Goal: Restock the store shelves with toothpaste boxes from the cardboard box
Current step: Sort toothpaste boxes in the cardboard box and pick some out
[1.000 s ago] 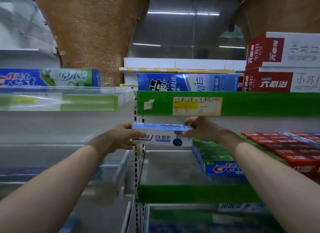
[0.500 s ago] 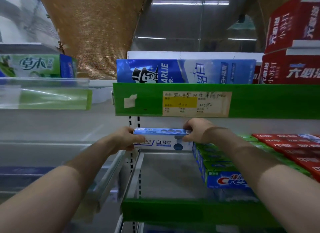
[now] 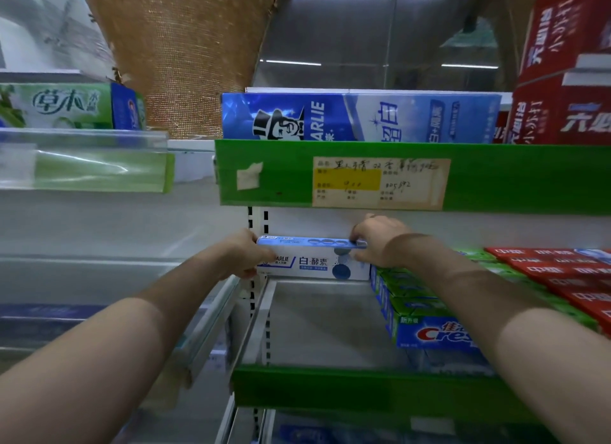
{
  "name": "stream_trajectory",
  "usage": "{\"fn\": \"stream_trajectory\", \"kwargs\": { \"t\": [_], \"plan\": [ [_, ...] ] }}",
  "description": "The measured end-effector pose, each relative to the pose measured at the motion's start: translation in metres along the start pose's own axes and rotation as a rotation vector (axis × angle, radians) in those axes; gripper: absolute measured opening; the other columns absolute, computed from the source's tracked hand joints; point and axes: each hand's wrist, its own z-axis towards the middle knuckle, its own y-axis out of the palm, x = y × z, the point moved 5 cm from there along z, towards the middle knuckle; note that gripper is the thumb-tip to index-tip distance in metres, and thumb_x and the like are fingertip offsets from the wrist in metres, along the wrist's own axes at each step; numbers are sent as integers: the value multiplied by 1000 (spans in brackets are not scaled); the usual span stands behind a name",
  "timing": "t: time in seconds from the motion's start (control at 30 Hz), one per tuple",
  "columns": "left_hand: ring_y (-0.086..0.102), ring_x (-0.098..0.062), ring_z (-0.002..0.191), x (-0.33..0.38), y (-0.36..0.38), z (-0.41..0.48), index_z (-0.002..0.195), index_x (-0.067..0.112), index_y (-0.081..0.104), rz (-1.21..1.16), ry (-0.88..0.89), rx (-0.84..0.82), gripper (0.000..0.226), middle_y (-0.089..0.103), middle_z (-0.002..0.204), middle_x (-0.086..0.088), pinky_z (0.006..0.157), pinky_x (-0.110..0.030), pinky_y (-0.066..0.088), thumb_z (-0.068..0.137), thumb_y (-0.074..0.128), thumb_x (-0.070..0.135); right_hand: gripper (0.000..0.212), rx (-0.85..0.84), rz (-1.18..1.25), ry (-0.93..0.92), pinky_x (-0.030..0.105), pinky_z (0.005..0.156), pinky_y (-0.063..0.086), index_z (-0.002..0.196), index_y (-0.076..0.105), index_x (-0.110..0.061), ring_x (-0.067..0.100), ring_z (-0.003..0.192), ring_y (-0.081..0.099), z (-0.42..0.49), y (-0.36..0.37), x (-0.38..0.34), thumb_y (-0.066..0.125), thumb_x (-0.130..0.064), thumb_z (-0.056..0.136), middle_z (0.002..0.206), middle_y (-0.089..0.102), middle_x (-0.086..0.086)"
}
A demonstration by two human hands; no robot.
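A white and blue Darlie toothpaste box (image 3: pixel 314 260) lies lengthwise deep inside the middle shelf (image 3: pixel 330 318), near the back wall. My left hand (image 3: pixel 244 253) grips its left end and my right hand (image 3: pixel 380 242) grips its right end, thumbs on the front face. The box's right end touches the row of green Crest boxes (image 3: pixel 426 324). The cardboard box is not in view.
A green shelf lip (image 3: pixel 363 390) fronts the middle shelf, and the upper shelf's green lip (image 3: pixel 496 176) with a price label hangs just above my hands. Red toothpaste boxes (image 3: pixel 562 271) fill the right. A large blue Darlie box (image 3: pixel 357 116) stands on the upper shelf.
Both hands have carried the box deeper into the shelf toward the back wall, and my head has moved closer, so the shelves look larger.
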Motion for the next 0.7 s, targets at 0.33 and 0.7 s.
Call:
{"fn": "stream_trajectory", "kwargs": {
  "t": [0.33,0.7],
  "plan": [
    [55,-17,65,2,-7,1,126,16,48,41,112,105,43,61,89,-8,55,-25,48,87,65,11,27,51,35,31,28,85,42,118,65,-27,24,109,56,-4,-4,-4,54,-21,94,121,60,3],
    [62,-18,83,6,-5,10,124,27,54,396,164,233,38,59,92,3,82,-32,51,86,61,24,24,81,45,99,36,91,49,113,67,-20,27,106,58,-4,-2,-13,57,-16,92,117,62,7]
  ]
}}
